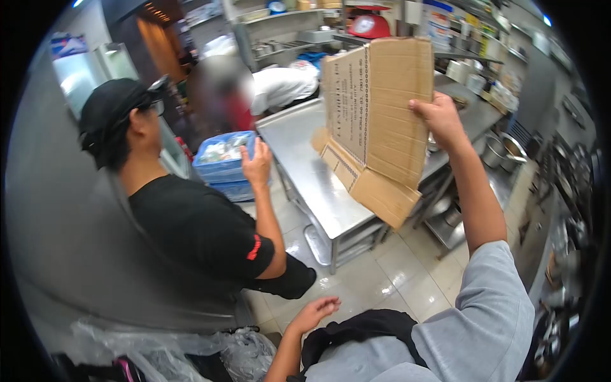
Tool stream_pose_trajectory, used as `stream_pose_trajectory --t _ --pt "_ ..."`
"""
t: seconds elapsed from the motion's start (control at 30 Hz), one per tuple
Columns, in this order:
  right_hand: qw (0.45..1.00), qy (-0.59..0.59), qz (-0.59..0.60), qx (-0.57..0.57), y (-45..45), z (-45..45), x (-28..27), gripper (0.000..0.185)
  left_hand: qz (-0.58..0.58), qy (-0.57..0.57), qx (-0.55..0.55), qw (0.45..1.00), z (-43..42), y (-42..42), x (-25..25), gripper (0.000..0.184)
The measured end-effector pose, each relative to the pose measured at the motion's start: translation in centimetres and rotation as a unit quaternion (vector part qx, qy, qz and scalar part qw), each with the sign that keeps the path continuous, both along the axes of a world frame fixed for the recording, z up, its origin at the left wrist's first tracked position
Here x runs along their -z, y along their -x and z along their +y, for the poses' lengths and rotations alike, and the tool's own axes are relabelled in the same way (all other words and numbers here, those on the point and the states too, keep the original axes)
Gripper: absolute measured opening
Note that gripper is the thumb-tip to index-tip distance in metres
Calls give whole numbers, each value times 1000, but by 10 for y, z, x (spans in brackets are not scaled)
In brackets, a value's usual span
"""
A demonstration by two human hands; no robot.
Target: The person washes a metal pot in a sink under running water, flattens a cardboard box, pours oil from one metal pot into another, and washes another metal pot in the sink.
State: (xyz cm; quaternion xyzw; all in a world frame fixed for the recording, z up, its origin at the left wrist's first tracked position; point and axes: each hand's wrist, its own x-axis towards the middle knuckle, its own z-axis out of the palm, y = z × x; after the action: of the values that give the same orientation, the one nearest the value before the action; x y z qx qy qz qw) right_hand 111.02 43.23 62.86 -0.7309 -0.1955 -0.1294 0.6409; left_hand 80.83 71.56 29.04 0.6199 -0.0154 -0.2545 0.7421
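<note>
1. Cardboard, creased into panels and flaps, is held up in the air in front of the steel bench. Its lower flap covers the bench's near right corner from this view; whether the two touch cannot be told.
2. The person's right hand is raised and clamped on the cardboard's right edge, above the middle.
3. The person's left hand hangs low, well apart from the right, with nothing in it and its fingers loosely extended.
4. Dark print runs along the cardboard's left panel; the right panel is mostly plain brown.
5. Beside the bench's left edge sits a blue bin with plastic bags inside. A co-worker in black stands on that side, one hand lifted near the bin.
6. Another person in white leans near the bench's far edge.
7. A metal tray shows below the near left corner.
</note>
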Motion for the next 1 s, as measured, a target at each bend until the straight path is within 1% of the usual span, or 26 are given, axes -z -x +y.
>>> stream_pose_trajectory --t 0.07,0.13,0.2,0.23,0.27,0.3,0.33,0.37,0.4,0.43,0.47,0.5,0.57,0.63,0.67,0.7,0.73,0.77,0.8,0.83,0.87,0.9,0.93,0.97,1.0 --pt "1000 -21 -14 11 58 -38 -12 26 -22 61 63 996 -20 -39 -7 57" --pt "999 -32 -10 39 115 -72 -15 29 -25 178 74 981 -56 -77 -1 74" --pt "997 -65 1 52 165 -98 -15 30 19 302 56 951 -105 -109 -10 76" --pt "995 -67 5 70 183 -115 -8 30 29 300 72 951 -126 -120 -11 76" --pt "994 -67 33 75 201 -137 -1 32 103 400 55 909 -149 -132 -11 70" --pt "993 -69 58 81 218 -159 6 34 175 490 39 853 -170 -140 -10 64" --pt "992 -69 55 85 234 -183 21 35 183 482 62 855 -188 -142 -9 64" --pt "990 -75 50 112 250 -212 38 35 177 480 46 858 -204 -140 -9 60" --pt "987 -39 77 132 265 -240 56 36 171 478 27 861 -217 -139 -8 56" --pt "983 -3 110 144 278 -265 75 36 173 467 30 867 -227 -139 -8 57" --pt "982 -9 114 150 290 -290 92 36 149 429 41 890 -241 -137 -8 57" --pt "980 -35 97 169 297 -312 107 37 120 393 46 910 -254 -136 -12 57" --pt "978 -63 78 182 299 -327 139 39 108 372 34 921 -250 -146 -19 55" --pt "945 -190 113 242 307 -375 173 53 87 346 28 934 -274 -159 -35 54" --pt "946 -193 108 237 312 -401 185 53 26 322 35 946 -288 -164 -46 53" --pt "907 -251 119 317 315 -420 196 61 -31 298 37 953 -297 -166 -55 53" --pt "858 -304 132 393 315 -430 205 69 -50 263 5 963 -306 -160 -79 47" --pt "862 -300 135 386 309 -432 211 69 -52 265 -4 963 -312 -159 -94 47" --pt "814 -34 56 577 302 -427 215 73 -96 223 -22 970 -319 -160 -105 38" --pt "670 233 -34 704 297 -418 216 78 -140 179 -37 973 -326 -160 -116 29" --pt "788 106 -5 606 294 -386 202 75 -168 137 -44 975 -335 -157 -127 21" --pt "860 78 -9 505 283 -357 205 74 -168 138 -45 975 -348 -153 -136 21" --pt "927 111 -73 351 271 -340 220 76 -184 110 -40 976 -364 -148 -143 21" --pt "930 180 -74 311 270 -308 203 84 -198 83 -31 976 -379 -141 -147 20" --pt "945 162 -64 277 267 -285 187 90 -223 55 27 973 -393 -135 -148 26"
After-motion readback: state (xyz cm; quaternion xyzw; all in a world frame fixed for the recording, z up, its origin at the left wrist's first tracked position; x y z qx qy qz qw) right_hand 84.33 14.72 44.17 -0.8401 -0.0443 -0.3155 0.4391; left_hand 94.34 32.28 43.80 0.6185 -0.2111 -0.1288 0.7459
